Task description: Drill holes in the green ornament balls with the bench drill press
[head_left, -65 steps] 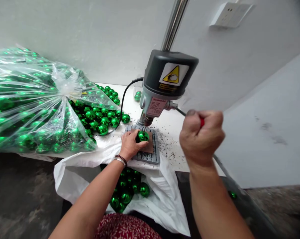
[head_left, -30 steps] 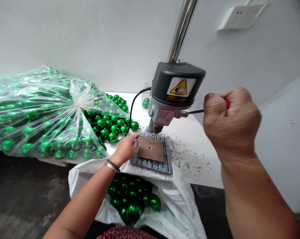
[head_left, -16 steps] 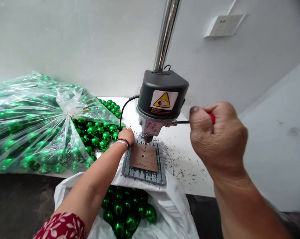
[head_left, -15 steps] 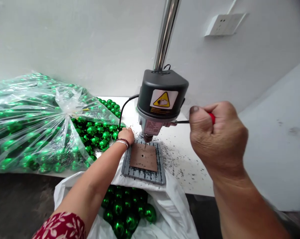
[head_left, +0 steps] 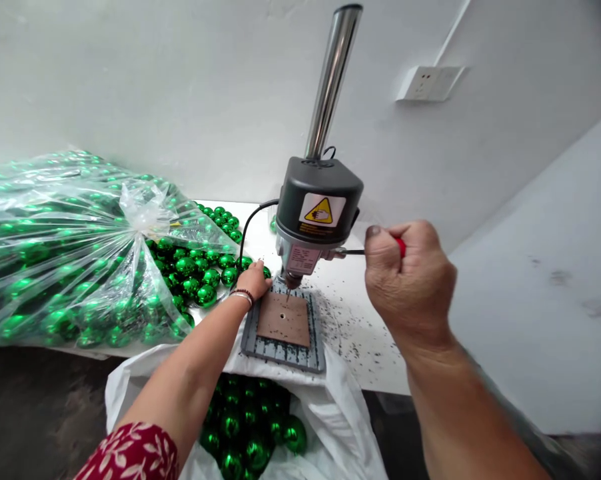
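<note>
My right hand (head_left: 410, 287) is wrapped round the red-knobbed lever (head_left: 354, 252) on the right of a small drill press (head_left: 320, 200). Beneath its bit, a brown square board (head_left: 283, 320) with a small hole lies on the grey slotted base (head_left: 285, 357). My left hand (head_left: 253, 280), with bracelets at the wrist, is at the base's back left corner. A shiny green ball (head_left: 267, 272) shows at its fingertips, seemingly gripped by them; the fingers partly hide it.
A tied clear bag (head_left: 145, 217) of green balls fills the left of the white table (head_left: 350, 313), with loose balls beside it. Dark shavings litter the tabletop. In front hangs a white bag (head_left: 340, 427) holding more green balls. A socket (head_left: 430, 83) is on the wall.
A green ball now shows at my left fingertips, and that hand's fingers reach further right. My right hand still grips the lever. The whole view has shifted slightly.
</note>
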`<state>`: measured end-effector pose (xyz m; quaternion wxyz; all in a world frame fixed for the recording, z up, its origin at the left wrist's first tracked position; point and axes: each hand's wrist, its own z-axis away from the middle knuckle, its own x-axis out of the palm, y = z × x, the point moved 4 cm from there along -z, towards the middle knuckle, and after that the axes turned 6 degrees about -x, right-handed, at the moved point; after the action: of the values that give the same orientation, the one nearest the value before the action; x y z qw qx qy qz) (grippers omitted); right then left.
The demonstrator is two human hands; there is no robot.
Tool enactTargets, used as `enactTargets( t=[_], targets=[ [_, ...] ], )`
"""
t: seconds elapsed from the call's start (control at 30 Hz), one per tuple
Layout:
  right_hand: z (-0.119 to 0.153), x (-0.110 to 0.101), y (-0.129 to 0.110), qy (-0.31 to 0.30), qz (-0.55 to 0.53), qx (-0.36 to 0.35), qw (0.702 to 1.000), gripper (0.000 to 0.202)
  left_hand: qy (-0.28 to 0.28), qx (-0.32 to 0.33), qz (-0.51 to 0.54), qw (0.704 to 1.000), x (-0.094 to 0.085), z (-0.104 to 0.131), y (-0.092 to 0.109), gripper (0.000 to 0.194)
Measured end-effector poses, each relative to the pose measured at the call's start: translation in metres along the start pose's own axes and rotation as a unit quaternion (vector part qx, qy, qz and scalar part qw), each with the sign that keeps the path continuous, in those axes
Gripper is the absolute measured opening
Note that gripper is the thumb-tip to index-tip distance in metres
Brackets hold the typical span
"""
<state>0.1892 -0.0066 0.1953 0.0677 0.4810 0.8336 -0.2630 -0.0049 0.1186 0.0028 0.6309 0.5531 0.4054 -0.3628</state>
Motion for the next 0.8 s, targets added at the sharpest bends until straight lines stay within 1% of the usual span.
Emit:
enactTargets(
  t=[0.07, 0.1, 0.13, 0.17, 0.2, 0.23, 0.3, 0.33, 0.37, 0.4, 0.43, 0.47, 0.53, 0.6, 0.67, 0.8],
  targets=[
    [0.001, 0.0, 0.002, -0.004, 0.001, 0.002, 1.0, 0.029, 0.027, -0.006, 0.052, 0.998, -0.002, 0.003, 0.0, 0.053],
    [0.001, 0.0, 0.002, -0.005, 0.002, 0.003, 1.0, 0.029, 0.045, -0.008, 0.105, 0.993, -0.004, 0.007, 0.0, 0.052],
    [0.001, 0.0, 0.003, -0.008, 0.003, 0.005, 1.0, 0.029, 0.056, -0.013, 0.179, 0.982, -0.006, 0.012, -0.002, 0.051],
    [0.002, 0.0, 0.004, -0.01, 0.003, 0.005, 1.0, 0.029, 0.052, -0.023, 0.272, 0.961, -0.009, 0.018, -0.005, 0.05],
    [0.002, 0.0, 0.004, -0.01, 0.003, 0.006, 1.0, 0.029, 0.031, -0.033, 0.374, 0.926, -0.01, 0.025, -0.009, 0.049],
    [0.002, 0.001, 0.003, -0.01, 0.002, 0.008, 1.0, 0.029, -0.012, -0.057, 0.476, 0.878, -0.008, 0.033, -0.014, 0.047],
    [0.002, 0.001, 0.003, -0.005, 0.002, 0.017, 1.0, 0.029, -0.119, -0.101, 0.638, 0.754, -0.004, 0.051, -0.022, 0.043],
    [0.001, 0.001, 0.002, 0.0, 0.004, 0.022, 1.0, 0.029, -0.156, -0.117, 0.692, 0.695, -0.002, 0.06, -0.025, 0.041],
    [0.001, 0.001, 0.002, 0.004, 0.006, 0.026, 1.0, 0.029, -0.184, -0.126, 0.729, 0.647, -0.001, 0.068, -0.029, 0.039],
    [0.001, 0.001, 0.001, 0.009, 0.008, 0.029, 1.0, 0.028, -0.201, -0.131, 0.753, 0.612, 0.001, 0.075, -0.032, 0.037],
    [0.0, 0.001, 0.001, 0.011, 0.011, 0.029, 0.999, 0.028, -0.212, -0.133, 0.768, 0.59, 0.003, 0.08, -0.034, 0.035],
    [0.0, 0.001, 0.0, 0.015, 0.012, 0.028, 0.999, 0.028, -0.219, -0.13, 0.775, 0.578, 0.005, 0.083, -0.035, 0.034],
    [0.001, 0.001, 0.001, 0.015, 0.012, 0.03, 0.999, 0.028, -0.23, -0.121, 0.775, 0.577, 0.009, 0.086, -0.035, 0.037],
    [0.002, 0.002, 0.002, 0.011, 0.005, 0.038, 0.999, 0.03, -0.236, -0.121, 0.763, 0.589, 0.012, 0.086, -0.034, 0.037],
    [0.004, 0.002, 0.005, 0.003, 0.0, 0.049, 0.999, 0.033, -0.239, -0.131, 0.749, 0.604, 0.013, 0.086, -0.033, 0.031],
    [0.006, 0.002, 0.006, -0.004, -0.006, 0.047, 0.999, 0.033, -0.242, -0.132, 0.719, 0.638, 0.009, 0.089, -0.032, 0.025]
  ],
)
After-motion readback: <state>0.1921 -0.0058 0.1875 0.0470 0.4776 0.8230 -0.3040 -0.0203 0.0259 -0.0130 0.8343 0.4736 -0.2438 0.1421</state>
